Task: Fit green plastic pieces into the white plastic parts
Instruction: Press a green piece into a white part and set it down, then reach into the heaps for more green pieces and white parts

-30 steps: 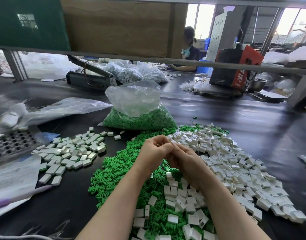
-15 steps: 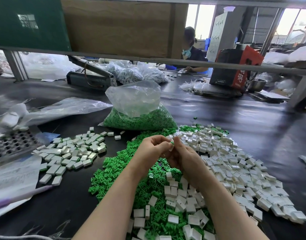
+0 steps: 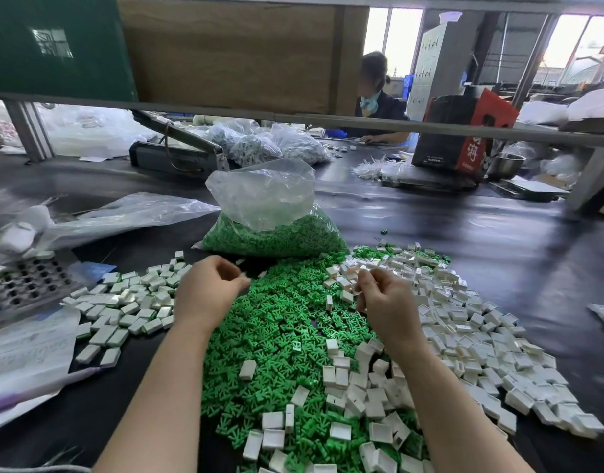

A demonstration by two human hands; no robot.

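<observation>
Bench (image 3: 481, 254) surface is dark, crowded with small plastic parts. At far left lies a perforated tray (image 3: 19, 288), with a flat clear bag (image 3: 123, 216) behind it and white paper (image 3: 24, 349) in front. Just right of the tray sits a pile of white parts with green showing at their edges (image 3: 123, 308). The left hand (image 3: 208, 291) hovers at that pile's right edge, above the near side of the green pieces (image 3: 280, 336); its fingers are curled with the tips drawn together, and I cannot tell whether they pinch anything. The green pieces spread loose down the middle of the bench, with a part-filled clear sack of them (image 3: 276, 220) standing just behind. The right hand (image 3: 386, 302) hangs where green meets white, fingers curled, thumb and fingertips pinching a small pale part that is too blurred to name. The 2 hands are well apart. To the right, empty white parts (image 3: 464, 336) lie in a broad heap, some scattered over the green near the forearms. Beyond a metal rail (image 3: 430, 129), a person (image 3: 375, 97) works at the far side, beside a red and black box (image 3: 464, 131).
</observation>
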